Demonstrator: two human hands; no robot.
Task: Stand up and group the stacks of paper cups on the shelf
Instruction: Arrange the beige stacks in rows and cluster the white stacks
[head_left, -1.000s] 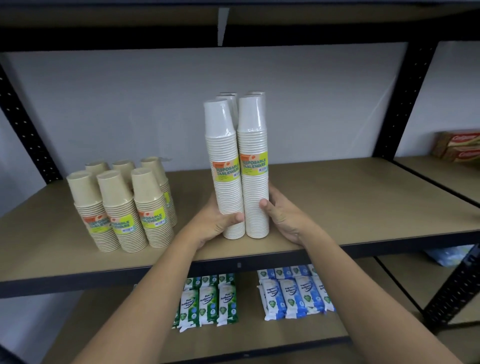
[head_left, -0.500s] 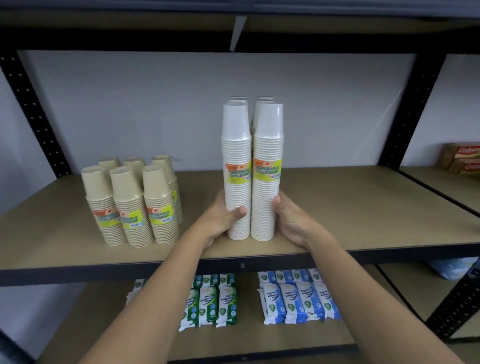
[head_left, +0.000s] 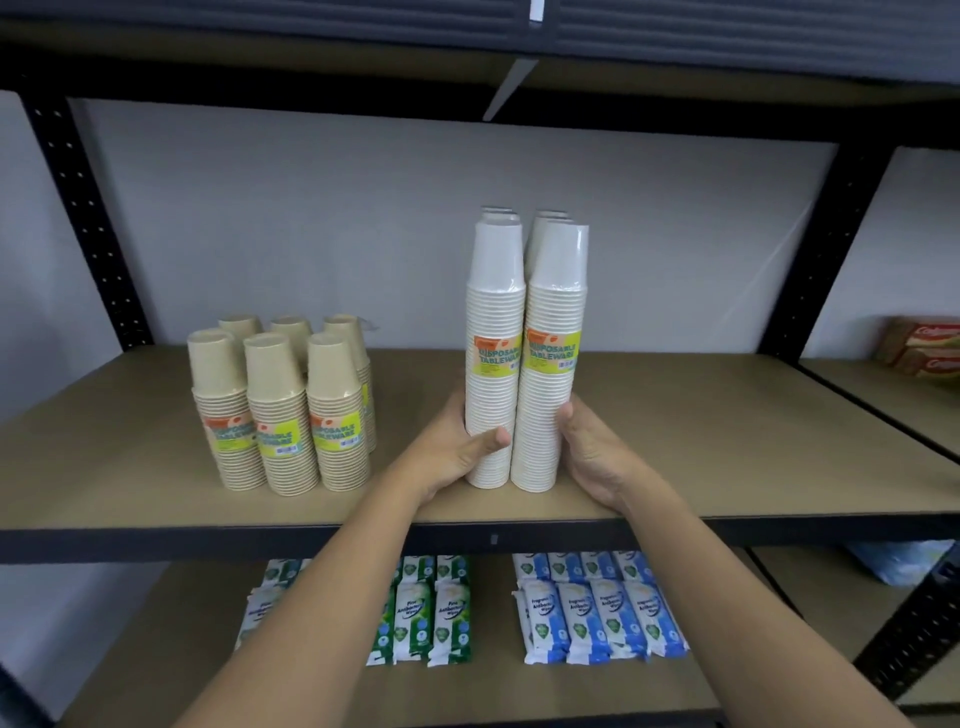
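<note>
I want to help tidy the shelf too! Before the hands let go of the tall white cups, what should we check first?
1. White cups standing straight: ok, front two upright and touching.
2. Left hand on the left pile: ok.
3. Right hand on the right pile: ok.
4. Back white piles lined up: cannot tell, mostly hidden.
5. Brown cups standing and grouped: ok.
6. Room on the shelf around the piles: ok.

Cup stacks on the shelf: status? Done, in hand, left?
Done: six tan cup stacks stand upright, grouped on the shelf. In hand: left hand and right hand press the white cup stacks together, all upright; two front, more behind. Left: apparently just letting go; nothing is lying down.
</note>
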